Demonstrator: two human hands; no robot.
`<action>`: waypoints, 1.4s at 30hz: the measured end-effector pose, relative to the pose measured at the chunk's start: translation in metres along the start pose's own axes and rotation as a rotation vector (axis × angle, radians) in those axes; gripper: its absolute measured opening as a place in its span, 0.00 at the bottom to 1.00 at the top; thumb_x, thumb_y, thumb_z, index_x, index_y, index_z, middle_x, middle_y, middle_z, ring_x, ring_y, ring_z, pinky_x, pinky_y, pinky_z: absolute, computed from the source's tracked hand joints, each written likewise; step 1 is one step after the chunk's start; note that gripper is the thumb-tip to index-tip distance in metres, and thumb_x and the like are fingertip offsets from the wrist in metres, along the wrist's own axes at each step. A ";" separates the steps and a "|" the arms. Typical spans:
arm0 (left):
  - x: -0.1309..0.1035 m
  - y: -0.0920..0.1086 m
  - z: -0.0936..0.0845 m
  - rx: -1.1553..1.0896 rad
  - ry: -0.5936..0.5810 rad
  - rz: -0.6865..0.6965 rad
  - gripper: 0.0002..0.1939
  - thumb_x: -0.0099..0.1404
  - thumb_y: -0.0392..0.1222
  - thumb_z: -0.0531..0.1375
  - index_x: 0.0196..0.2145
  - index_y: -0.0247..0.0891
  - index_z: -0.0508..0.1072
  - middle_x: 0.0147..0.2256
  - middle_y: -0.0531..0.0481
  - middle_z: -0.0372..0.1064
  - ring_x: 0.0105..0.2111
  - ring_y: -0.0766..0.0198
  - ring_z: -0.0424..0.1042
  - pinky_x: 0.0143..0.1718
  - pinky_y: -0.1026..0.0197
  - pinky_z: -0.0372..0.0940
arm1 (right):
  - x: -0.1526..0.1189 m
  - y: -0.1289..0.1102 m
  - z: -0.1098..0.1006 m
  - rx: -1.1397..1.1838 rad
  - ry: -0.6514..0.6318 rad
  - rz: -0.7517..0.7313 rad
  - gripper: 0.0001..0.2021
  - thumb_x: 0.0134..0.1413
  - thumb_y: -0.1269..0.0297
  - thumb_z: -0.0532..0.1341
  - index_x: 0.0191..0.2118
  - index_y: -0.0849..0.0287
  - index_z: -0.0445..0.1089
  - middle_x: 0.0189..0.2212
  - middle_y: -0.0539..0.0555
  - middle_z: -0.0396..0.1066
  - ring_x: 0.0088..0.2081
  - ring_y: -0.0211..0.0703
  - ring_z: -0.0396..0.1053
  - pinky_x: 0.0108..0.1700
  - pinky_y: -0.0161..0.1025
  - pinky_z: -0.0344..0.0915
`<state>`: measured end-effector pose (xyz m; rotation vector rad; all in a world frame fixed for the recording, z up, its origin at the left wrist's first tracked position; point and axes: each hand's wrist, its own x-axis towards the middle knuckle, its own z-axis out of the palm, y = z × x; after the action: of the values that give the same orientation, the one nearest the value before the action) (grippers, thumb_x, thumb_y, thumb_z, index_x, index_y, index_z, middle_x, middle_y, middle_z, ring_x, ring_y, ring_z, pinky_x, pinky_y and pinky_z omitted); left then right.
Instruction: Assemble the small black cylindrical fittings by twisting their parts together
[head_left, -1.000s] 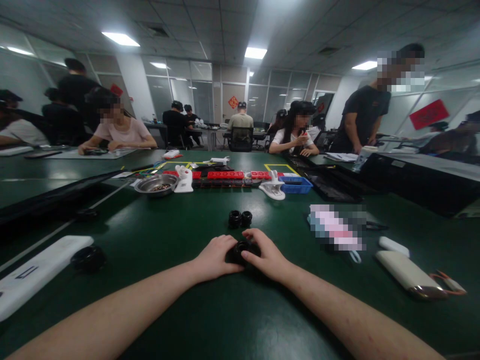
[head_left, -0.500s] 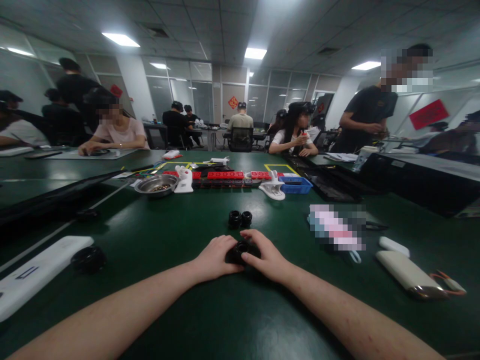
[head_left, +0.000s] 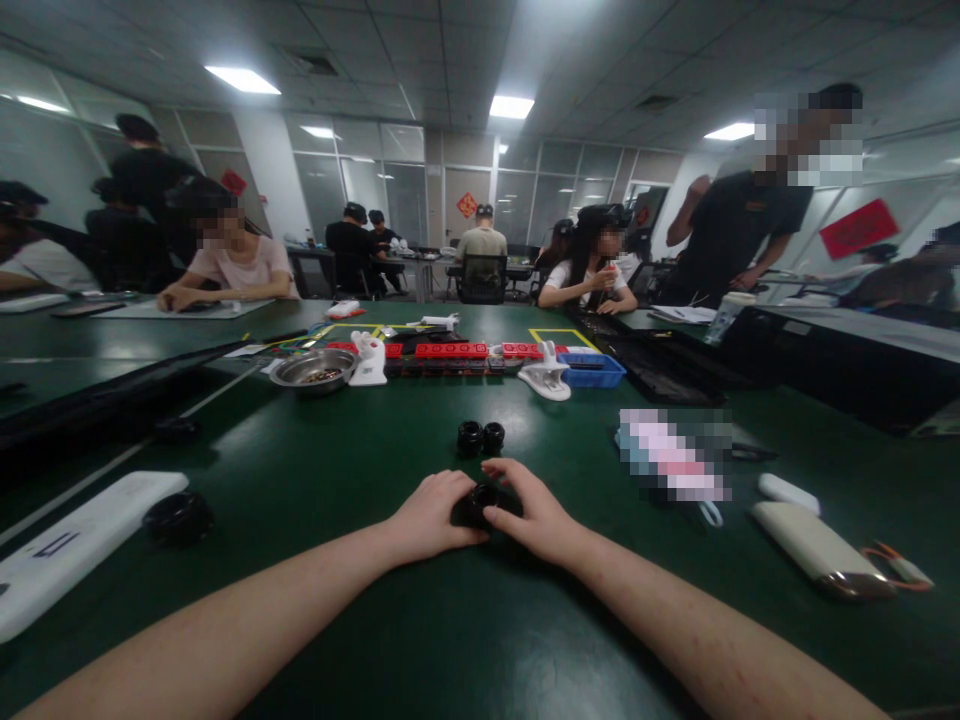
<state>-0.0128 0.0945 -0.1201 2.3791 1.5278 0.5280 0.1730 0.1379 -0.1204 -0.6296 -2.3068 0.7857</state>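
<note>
A glossy black, round plastic fitting with a hole in its top (head_left: 482,497) stands on the green table between my two hands. From the left side, my left hand (head_left: 431,508) is closed against it, its fingers curled around the far side. My right hand (head_left: 538,512) grips it from the other side, thumb at the near rim and index finger arched over the far side. The lower part of the fitting is hidden by my hands. Just beyond them stand two similar black fittings (head_left: 470,438) side by side.
A larger black fitting (head_left: 178,519) lies by a white power strip (head_left: 90,545) at left. Farther back are a metal bowl (head_left: 313,372), red blocks (head_left: 451,351), and a blue tray (head_left: 595,371). A beige power bank (head_left: 821,545) lies right. Several people sit or stand around.
My hands and the fitting have barely moved. At the right, the standing person has raised one forearm and lowered the other hand towards the hip.
</note>
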 end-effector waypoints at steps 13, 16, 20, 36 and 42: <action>0.000 0.000 0.000 0.000 -0.012 -0.006 0.19 0.50 0.53 0.61 0.35 0.38 0.66 0.35 0.50 0.64 0.36 0.57 0.63 0.37 0.58 0.58 | 0.001 -0.002 -0.002 0.043 -0.031 -0.052 0.22 0.48 0.68 0.58 0.51 0.57 0.56 0.48 0.57 0.60 0.48 0.47 0.59 0.50 0.47 0.56; 0.000 0.002 -0.001 -0.010 -0.004 -0.006 0.19 0.50 0.53 0.61 0.35 0.38 0.66 0.36 0.49 0.64 0.36 0.57 0.63 0.37 0.58 0.58 | 0.001 -0.002 -0.001 -0.003 0.013 0.019 0.21 0.46 0.64 0.61 0.48 0.59 0.57 0.44 0.57 0.62 0.44 0.47 0.61 0.46 0.45 0.59; 0.001 0.000 0.001 0.014 -0.002 -0.010 0.18 0.50 0.52 0.62 0.34 0.38 0.67 0.34 0.50 0.64 0.35 0.58 0.63 0.36 0.59 0.58 | 0.004 -0.005 -0.003 -0.045 0.024 0.007 0.13 0.45 0.65 0.61 0.39 0.58 0.63 0.37 0.54 0.63 0.39 0.45 0.62 0.42 0.43 0.61; 0.000 -0.001 0.001 -0.002 0.000 0.005 0.19 0.51 0.52 0.61 0.36 0.38 0.67 0.35 0.50 0.64 0.35 0.58 0.63 0.37 0.59 0.58 | 0.004 -0.008 -0.003 -0.038 -0.009 -0.028 0.11 0.45 0.68 0.60 0.38 0.59 0.63 0.37 0.54 0.63 0.40 0.44 0.62 0.43 0.42 0.61; 0.000 0.000 0.000 0.000 -0.001 0.004 0.18 0.51 0.52 0.61 0.34 0.37 0.67 0.35 0.49 0.65 0.36 0.57 0.63 0.37 0.58 0.58 | 0.001 -0.003 -0.001 0.047 -0.034 -0.037 0.23 0.47 0.71 0.58 0.50 0.59 0.56 0.47 0.57 0.60 0.47 0.46 0.59 0.50 0.45 0.57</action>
<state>-0.0125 0.0948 -0.1198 2.3825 1.5232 0.5268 0.1727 0.1371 -0.1176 -0.5545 -2.3172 0.8367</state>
